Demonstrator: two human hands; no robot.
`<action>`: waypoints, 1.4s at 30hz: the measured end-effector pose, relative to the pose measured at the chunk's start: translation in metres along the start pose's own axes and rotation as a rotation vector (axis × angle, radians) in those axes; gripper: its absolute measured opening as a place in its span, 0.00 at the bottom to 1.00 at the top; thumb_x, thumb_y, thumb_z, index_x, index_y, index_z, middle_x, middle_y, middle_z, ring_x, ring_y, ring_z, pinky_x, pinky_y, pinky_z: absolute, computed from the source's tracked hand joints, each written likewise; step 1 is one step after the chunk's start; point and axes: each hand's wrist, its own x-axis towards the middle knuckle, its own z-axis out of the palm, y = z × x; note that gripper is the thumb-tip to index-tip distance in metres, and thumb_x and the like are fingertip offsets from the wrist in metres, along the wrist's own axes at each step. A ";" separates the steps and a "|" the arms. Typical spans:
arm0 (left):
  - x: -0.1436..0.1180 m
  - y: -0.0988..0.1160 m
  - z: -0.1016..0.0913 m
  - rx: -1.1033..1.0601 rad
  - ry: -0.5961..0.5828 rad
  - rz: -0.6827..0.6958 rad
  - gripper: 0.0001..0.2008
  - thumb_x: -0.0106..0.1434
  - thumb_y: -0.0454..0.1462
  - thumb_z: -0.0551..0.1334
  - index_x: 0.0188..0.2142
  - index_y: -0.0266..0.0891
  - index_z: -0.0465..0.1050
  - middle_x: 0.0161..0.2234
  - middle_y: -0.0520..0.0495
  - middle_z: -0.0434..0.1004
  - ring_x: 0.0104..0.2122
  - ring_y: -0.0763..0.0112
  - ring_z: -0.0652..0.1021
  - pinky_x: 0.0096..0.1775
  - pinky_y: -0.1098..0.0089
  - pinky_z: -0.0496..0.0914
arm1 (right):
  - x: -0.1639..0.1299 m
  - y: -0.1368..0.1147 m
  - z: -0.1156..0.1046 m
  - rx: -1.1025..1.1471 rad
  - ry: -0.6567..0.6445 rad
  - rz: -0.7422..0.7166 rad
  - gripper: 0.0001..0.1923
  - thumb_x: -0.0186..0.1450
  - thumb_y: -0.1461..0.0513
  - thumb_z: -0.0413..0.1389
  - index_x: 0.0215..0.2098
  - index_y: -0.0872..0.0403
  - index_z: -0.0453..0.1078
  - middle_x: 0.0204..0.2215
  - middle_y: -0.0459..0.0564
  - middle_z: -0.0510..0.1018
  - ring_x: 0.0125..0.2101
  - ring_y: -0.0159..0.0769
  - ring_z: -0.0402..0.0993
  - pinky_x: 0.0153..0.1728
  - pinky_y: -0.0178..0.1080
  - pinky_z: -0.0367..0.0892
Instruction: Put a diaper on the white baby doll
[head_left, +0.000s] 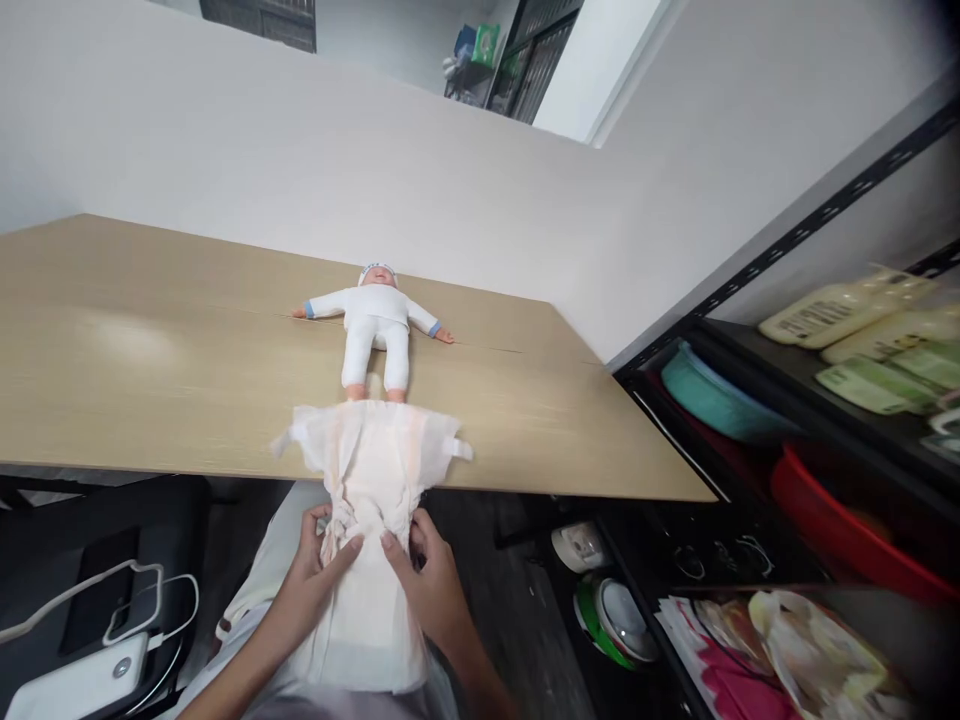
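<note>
An unfolded diaper [375, 460] reaches from the table's front edge down over my lap, its tabbed end spread on the wood. My left hand [319, 565] grips its left side, thumb on the inner face and fingers behind. On the opposite side my right hand [421, 570] holds the diaper the same way, thumb pointing inward. Just beyond the tabbed end lies a baby doll [377, 322] on its back, in white clothes and a cap, arms stretched out and feet toward me. The doll's feet are close to the diaper's top edge.
The wooden table [150, 380] meets a white wall. Shelves on the right hold bottles [832, 310], a teal basin [720, 395], a red basin [840, 520] and a plastic bag [817, 650]. A white power bank [82, 680] with cables lies on a black seat at left.
</note>
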 end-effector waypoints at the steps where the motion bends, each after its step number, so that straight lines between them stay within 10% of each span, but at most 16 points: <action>1: 0.003 -0.006 -0.001 -0.017 -0.001 -0.040 0.38 0.63 0.64 0.75 0.55 0.50 0.58 0.43 0.49 0.86 0.43 0.51 0.90 0.43 0.56 0.83 | -0.002 0.009 -0.001 -0.086 0.060 -0.009 0.24 0.77 0.43 0.63 0.56 0.53 0.78 0.36 0.51 0.87 0.36 0.44 0.85 0.40 0.42 0.81; 7: 0.006 -0.021 -0.007 0.048 -0.027 -0.060 0.38 0.66 0.66 0.71 0.52 0.52 0.50 0.43 0.51 0.85 0.40 0.55 0.88 0.41 0.61 0.81 | -0.002 0.007 -0.002 -0.399 0.377 -0.312 0.20 0.78 0.53 0.63 0.64 0.47 0.73 0.54 0.59 0.84 0.50 0.50 0.84 0.49 0.51 0.83; 12: -0.002 -0.011 -0.018 0.462 -0.068 0.121 0.27 0.75 0.59 0.66 0.54 0.50 0.53 0.44 0.50 0.83 0.39 0.57 0.88 0.43 0.60 0.80 | 0.055 -0.030 0.007 -0.587 0.049 -0.495 0.29 0.80 0.56 0.60 0.77 0.47 0.68 0.74 0.59 0.74 0.76 0.54 0.66 0.76 0.62 0.67; 17: 0.007 0.020 -0.043 0.848 -0.096 0.534 0.19 0.75 0.51 0.67 0.57 0.47 0.67 0.54 0.39 0.84 0.49 0.49 0.88 0.51 0.54 0.82 | 0.118 -0.022 0.017 -0.786 -0.167 -0.441 0.34 0.82 0.51 0.58 0.82 0.52 0.63 0.83 0.61 0.60 0.83 0.55 0.54 0.82 0.64 0.55; 23: 0.107 0.104 -0.073 1.201 -0.191 0.923 0.12 0.81 0.41 0.59 0.56 0.42 0.79 0.51 0.38 0.87 0.50 0.51 0.83 0.54 0.55 0.76 | 0.131 -0.011 0.012 -0.817 -0.243 -0.486 0.31 0.85 0.53 0.53 0.84 0.48 0.61 0.84 0.56 0.58 0.84 0.49 0.52 0.83 0.63 0.53; 26: 0.183 0.137 -0.067 1.412 -0.235 1.033 0.25 0.77 0.31 0.59 0.70 0.44 0.76 0.72 0.34 0.76 0.68 0.46 0.77 0.66 0.49 0.71 | 0.133 -0.012 0.010 -0.821 -0.276 -0.510 0.31 0.85 0.52 0.53 0.84 0.46 0.60 0.84 0.53 0.57 0.84 0.48 0.52 0.83 0.62 0.52; 30: 0.257 0.153 -0.039 1.585 -0.571 1.106 0.46 0.64 0.22 0.66 0.76 0.60 0.71 0.82 0.45 0.61 0.80 0.46 0.65 0.76 0.48 0.61 | 0.136 -0.011 0.008 -0.812 -0.284 -0.526 0.32 0.85 0.52 0.54 0.84 0.45 0.60 0.84 0.53 0.58 0.84 0.49 0.53 0.83 0.63 0.52; 34: 0.289 0.151 -0.016 1.455 -0.792 1.216 0.43 0.60 0.22 0.67 0.69 0.61 0.78 0.80 0.51 0.68 0.77 0.49 0.71 0.73 0.53 0.65 | 0.136 -0.010 0.005 -0.798 -0.295 -0.536 0.32 0.85 0.52 0.55 0.84 0.45 0.60 0.84 0.54 0.60 0.83 0.49 0.54 0.83 0.62 0.54; 42: 0.303 0.158 -0.006 1.337 -0.868 1.249 0.16 0.73 0.34 0.64 0.55 0.51 0.84 0.62 0.42 0.87 0.65 0.45 0.78 0.64 0.51 0.69 | 0.145 -0.013 -0.002 -0.790 -0.374 -0.493 0.35 0.84 0.50 0.57 0.85 0.44 0.58 0.84 0.54 0.57 0.84 0.51 0.51 0.83 0.64 0.53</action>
